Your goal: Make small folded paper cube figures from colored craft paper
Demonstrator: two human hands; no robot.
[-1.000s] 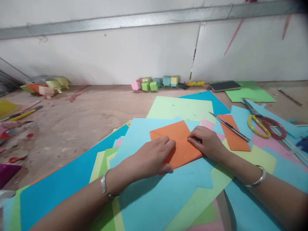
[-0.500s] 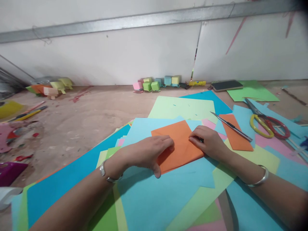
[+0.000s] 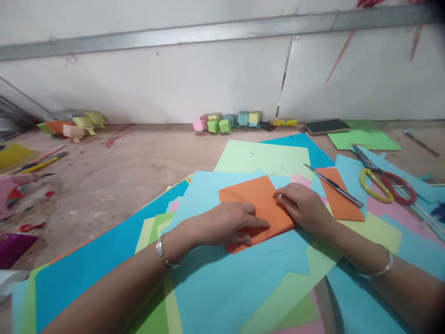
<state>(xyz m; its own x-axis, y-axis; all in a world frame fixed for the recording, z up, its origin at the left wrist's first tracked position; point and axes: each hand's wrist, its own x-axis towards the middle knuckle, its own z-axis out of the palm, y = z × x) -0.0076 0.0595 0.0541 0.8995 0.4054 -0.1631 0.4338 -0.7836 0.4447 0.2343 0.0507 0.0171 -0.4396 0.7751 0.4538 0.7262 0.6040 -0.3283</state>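
Note:
A folded piece of orange paper (image 3: 248, 195) lies on light blue sheets (image 3: 222, 287) in front of me. My left hand (image 3: 232, 223) rests on its lower left part, index finger stretched across the surface and thumb near the lower edge. At the paper's right edge, my right hand (image 3: 304, 204) is closed, its thumb and fingertips pinched on that edge. Just beyond the right hand, a craft knife (image 3: 333, 184) lies over a smaller orange piece (image 3: 342, 208).
Scissors (image 3: 385, 181) with yellow and red handles lie at the right. A phone (image 3: 327, 126) rests partly on a green sheet (image 3: 368, 134) by the wall. Small paper cube figures (image 3: 224, 125) stand along the back. A purple object (image 3: 15, 249) sits at the left edge.
My left hand has slid right across the orange paper, its index finger now extended toward the middle. The right hand stays at the right edge with its fingers slightly shifted.

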